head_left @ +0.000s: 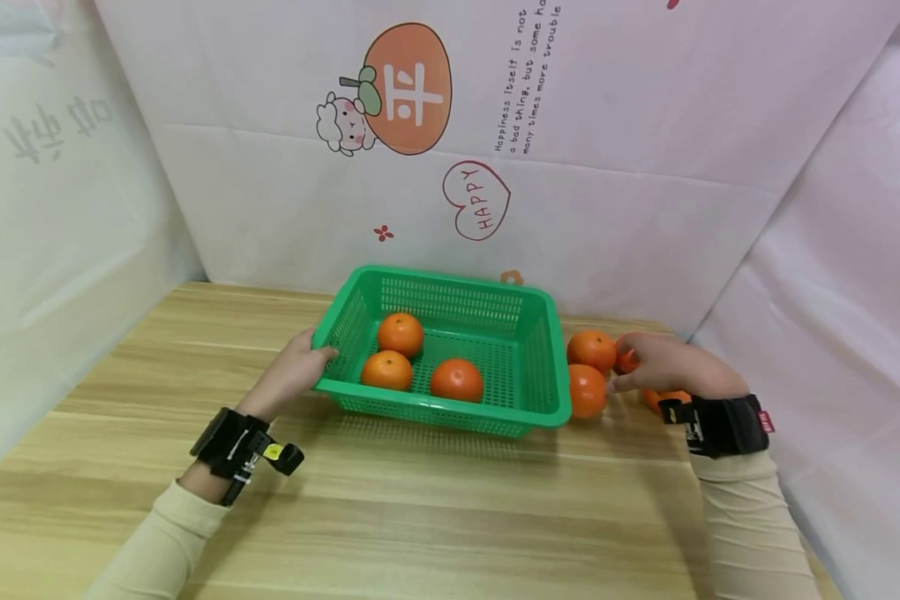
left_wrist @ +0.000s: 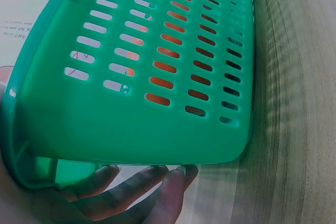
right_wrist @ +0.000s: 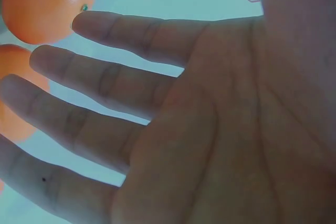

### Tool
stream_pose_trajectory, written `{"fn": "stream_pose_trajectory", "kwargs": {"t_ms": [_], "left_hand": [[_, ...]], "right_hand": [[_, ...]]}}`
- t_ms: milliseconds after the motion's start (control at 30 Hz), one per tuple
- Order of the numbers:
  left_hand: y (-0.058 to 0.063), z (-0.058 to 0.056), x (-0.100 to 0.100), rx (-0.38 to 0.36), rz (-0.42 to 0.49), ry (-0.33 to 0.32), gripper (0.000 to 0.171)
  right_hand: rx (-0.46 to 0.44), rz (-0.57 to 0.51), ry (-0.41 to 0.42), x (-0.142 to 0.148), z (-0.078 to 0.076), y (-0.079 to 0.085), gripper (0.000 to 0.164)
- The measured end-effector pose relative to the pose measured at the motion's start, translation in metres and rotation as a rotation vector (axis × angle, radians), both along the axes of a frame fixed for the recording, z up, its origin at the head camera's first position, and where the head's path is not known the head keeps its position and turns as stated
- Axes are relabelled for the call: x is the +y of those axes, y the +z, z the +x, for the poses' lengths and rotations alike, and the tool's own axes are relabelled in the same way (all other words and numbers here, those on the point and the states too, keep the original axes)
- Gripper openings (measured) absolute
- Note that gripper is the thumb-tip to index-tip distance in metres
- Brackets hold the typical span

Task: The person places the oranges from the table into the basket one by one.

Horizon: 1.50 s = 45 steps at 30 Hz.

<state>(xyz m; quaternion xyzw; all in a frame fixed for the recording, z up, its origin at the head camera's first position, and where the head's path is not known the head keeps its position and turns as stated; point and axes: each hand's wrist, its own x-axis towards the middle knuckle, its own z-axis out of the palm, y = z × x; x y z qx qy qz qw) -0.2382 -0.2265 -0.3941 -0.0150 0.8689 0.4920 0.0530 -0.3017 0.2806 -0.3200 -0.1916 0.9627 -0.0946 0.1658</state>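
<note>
A green plastic basket (head_left: 438,415) with slotted walls stands on the wooden table, holding three oranges: one at the back left (head_left: 401,335), a second orange (head_left: 386,370) in front of it, and a redder orange (head_left: 457,381) near the middle. My left hand (head_left: 292,371) grips the basket's left rim, thumb over the edge; in the left wrist view its fingers (left_wrist: 123,190) bend along the outside. To the right of the basket, my right hand (head_left: 675,367) reaches over several loose oranges (head_left: 587,392). Its fingers (right_wrist: 105,80) are spread and nearly straight in the right wrist view, with oranges (right_wrist: 47,3) beyond the tips.
Two of the loose oranges, one of them farther back (head_left: 592,350), sit close against the basket's right side. Another orange (head_left: 663,402) lies partly hidden under the right wrist. A printed white cloth (head_left: 607,225) hangs behind the table (head_left: 450,508), with more cloth at both sides.
</note>
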Motion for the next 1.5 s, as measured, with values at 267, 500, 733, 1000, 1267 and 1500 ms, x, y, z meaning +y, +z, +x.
{"fn": "stream_pose_trajectory", "kwargs": {"t_ms": [267,500,733,1000,1267,1500], "left_hand": [[0.001,0.000,-0.001,0.000,0.005,-0.004,0.059],[0.001,0.000,0.000,0.003,-0.011,0.009,0.056],[0.001,0.000,0.000,0.002,-0.015,0.014,0.056],[0.000,0.000,0.000,0.007,-0.020,0.011,0.056],[0.000,-0.001,0.000,0.010,-0.028,0.011,0.055],[0.001,0.000,0.000,0.007,-0.020,0.008,0.057]], "right_hand": [[-0.011,0.035,0.026,-0.002,-0.006,-0.005,0.041],[-0.015,0.069,0.002,-0.006,-0.006,-0.007,0.051],[-0.065,0.067,-0.012,-0.008,-0.006,-0.009,0.049],[-0.043,0.118,-0.003,-0.012,-0.005,-0.011,0.059],[-0.054,0.079,0.011,-0.019,-0.003,-0.012,0.053],[-0.068,0.032,0.002,-0.026,0.000,-0.015,0.052]]}}
